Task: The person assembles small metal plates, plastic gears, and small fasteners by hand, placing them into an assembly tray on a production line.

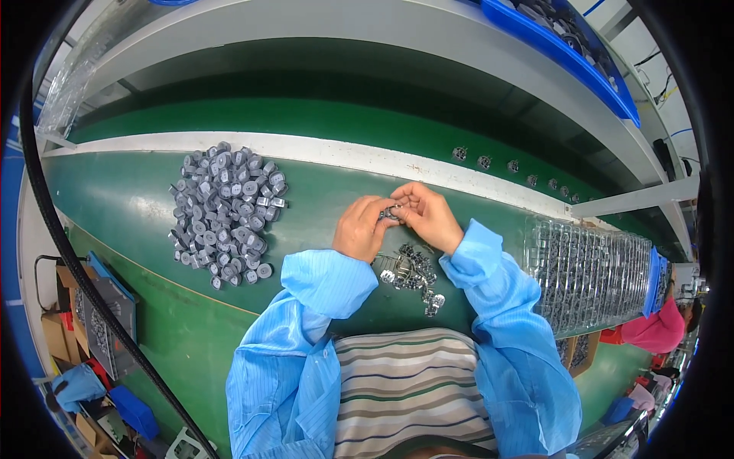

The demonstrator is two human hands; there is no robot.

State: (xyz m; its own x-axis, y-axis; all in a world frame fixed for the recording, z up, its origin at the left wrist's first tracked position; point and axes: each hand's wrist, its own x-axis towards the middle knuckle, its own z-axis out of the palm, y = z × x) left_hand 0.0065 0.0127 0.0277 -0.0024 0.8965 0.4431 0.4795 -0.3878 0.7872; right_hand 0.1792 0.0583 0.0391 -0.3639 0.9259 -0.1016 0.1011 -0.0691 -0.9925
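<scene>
My left hand [358,229] and my right hand [430,217] meet over the green bench, with fingers closed around a small dark metallic part [389,213]. Fingertips cover much of the part, so its exact kind is hidden. Just below my hands lies a loose heap of small silver and black metal parts [413,266], some with thin wire-like pins. To the left, a large pile of grey round plastic pieces [222,210] sits on the green bench top [126,183].
Clear plastic trays [589,275] filled with small parts stand at the right. Several metal assemblies [484,162] line the strip behind the white rail [336,148]. A shelf overhead carries a blue bin [566,57]. A black cable [99,302] crosses the left side. Another person's pink sleeve [656,329] shows far right.
</scene>
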